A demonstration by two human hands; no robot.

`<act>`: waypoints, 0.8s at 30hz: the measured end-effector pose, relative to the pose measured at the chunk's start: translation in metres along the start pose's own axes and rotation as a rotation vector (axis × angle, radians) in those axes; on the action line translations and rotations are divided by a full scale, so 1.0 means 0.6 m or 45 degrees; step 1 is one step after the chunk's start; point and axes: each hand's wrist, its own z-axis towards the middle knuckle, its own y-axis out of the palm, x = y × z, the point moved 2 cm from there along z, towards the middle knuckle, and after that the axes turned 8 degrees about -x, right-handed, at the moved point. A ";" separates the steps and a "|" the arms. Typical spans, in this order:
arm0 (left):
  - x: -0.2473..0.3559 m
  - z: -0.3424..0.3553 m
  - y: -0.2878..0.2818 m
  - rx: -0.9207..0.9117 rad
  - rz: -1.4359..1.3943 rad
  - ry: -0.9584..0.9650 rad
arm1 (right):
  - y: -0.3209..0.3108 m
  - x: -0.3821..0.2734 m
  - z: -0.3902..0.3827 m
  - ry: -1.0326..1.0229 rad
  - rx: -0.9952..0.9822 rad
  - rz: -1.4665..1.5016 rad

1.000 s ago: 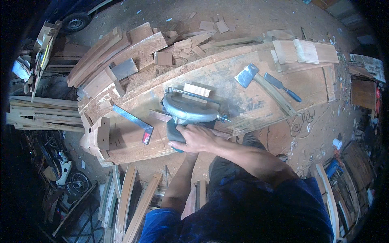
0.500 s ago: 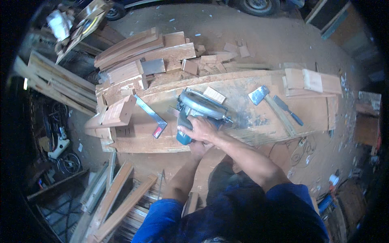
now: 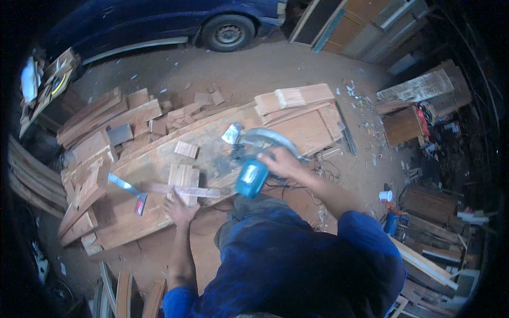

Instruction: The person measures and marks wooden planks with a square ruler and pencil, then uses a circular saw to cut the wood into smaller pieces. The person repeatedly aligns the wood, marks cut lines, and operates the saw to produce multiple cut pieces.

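Observation:
My right hand (image 3: 281, 161) is closed around the handle of a teal circular saw (image 3: 252, 177), raised over the near right part of the workbench top (image 3: 154, 214). Beyond its blade guard shows a hatchet head (image 3: 231, 133); the saw hides the handle. My left hand (image 3: 181, 212) rests with spread fingers against a thin wooden strip (image 3: 204, 192), which lies across a short wood block (image 3: 184, 174) at the bench's near edge. To the left of that hand lies a try square (image 3: 127, 186) with a metal blade. A smaller wood block (image 3: 186, 149) sits farther back.
Cut boards (image 3: 294, 98) are stacked at the bench's right end, and angled wood pieces (image 3: 90, 185) stand at its left end. Offcuts (image 3: 183, 114) lie beyond. Cords (image 3: 326, 172) trail on the floor at right. A blue vehicle (image 3: 159, 24) stands at the back.
The saw has moved right and up with my right hand, over the hatchet. My left hand has left the saw's side and is now at the strip and block. The view has shifted right.

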 end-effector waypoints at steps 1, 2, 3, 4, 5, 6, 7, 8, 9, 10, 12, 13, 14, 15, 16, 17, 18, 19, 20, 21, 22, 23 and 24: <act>0.001 -0.018 -0.012 0.006 -0.078 -0.024 | -0.038 0.031 -0.009 0.089 0.000 -0.070; -0.006 -0.035 -0.025 0.016 -0.149 -0.057 | -0.074 0.056 -0.014 0.123 0.007 -0.155; -0.012 -0.047 -0.035 0.025 -0.221 -0.087 | -0.108 0.085 -0.016 0.162 0.014 -0.241; -0.005 -0.059 -0.039 -0.012 -0.293 -0.118 | -0.138 0.154 -0.013 0.128 0.070 -0.358; 0.002 -0.075 -0.042 -0.050 -0.360 -0.154 | -0.159 0.212 -0.006 0.092 0.120 -0.473; -0.004 -0.086 -0.051 -0.064 -0.411 -0.215 | -0.177 0.224 0.010 0.256 0.038 -0.607; -0.016 -0.092 -0.053 0.043 -0.444 -0.184 | -0.193 0.235 0.033 0.410 -0.038 -0.733; -0.033 -0.104 -0.038 0.136 -0.471 -0.148 | -0.207 0.247 0.049 0.578 -0.123 -0.853; -0.040 -0.108 -0.032 0.213 -0.502 -0.094 | -0.217 0.280 0.075 0.643 -0.146 -0.845; -0.030 -0.104 -0.036 0.172 -0.555 -0.123 | -0.214 0.354 0.107 0.731 -0.172 -0.825; -0.002 -0.105 -0.040 0.074 -0.661 -0.199 | -0.174 0.532 0.166 0.847 -0.222 -0.854; 0.022 -0.092 -0.009 0.051 -0.929 -0.088 | -0.177 0.632 0.168 0.914 -0.231 -0.936; 0.029 -0.086 -0.018 0.076 -1.149 -0.026 | -0.156 0.649 0.194 0.902 -0.262 -0.992; 0.038 -0.084 -0.021 0.022 -1.289 -0.043 | -0.143 0.671 0.199 0.952 -0.209 -1.042; 0.063 -0.072 -0.009 -0.035 -1.452 -0.056 | -0.128 0.694 0.191 1.013 -0.161 -1.101; 0.087 -0.070 -0.042 -0.068 -1.574 -0.091 | -0.079 0.683 0.200 1.031 -0.130 -1.144; 0.111 -0.064 -0.072 -0.213 -1.634 -0.148 | -0.035 0.673 0.197 1.058 -0.104 -1.196; 0.091 -0.043 -0.067 -0.454 -1.822 -0.095 | -0.012 0.635 0.217 1.048 -0.051 -1.257; 0.046 -0.030 -0.083 -0.640 -1.971 -0.088 | 0.008 0.513 0.275 0.946 0.013 -1.308; -0.005 -0.032 -0.100 -0.722 -2.078 -0.056 | 0.009 0.409 0.289 0.765 -0.201 -1.061; -0.054 -0.035 -0.121 -0.807 -2.185 -0.014 | -0.033 0.288 0.279 0.577 -0.416 -0.847; 0.025 -0.006 -0.119 -0.793 -2.193 -0.048 | -0.044 0.296 0.251 0.466 -0.459 -0.635; 0.118 0.005 -0.136 -0.429 -2.430 -0.190 | -0.027 0.293 0.225 0.345 -0.519 -0.400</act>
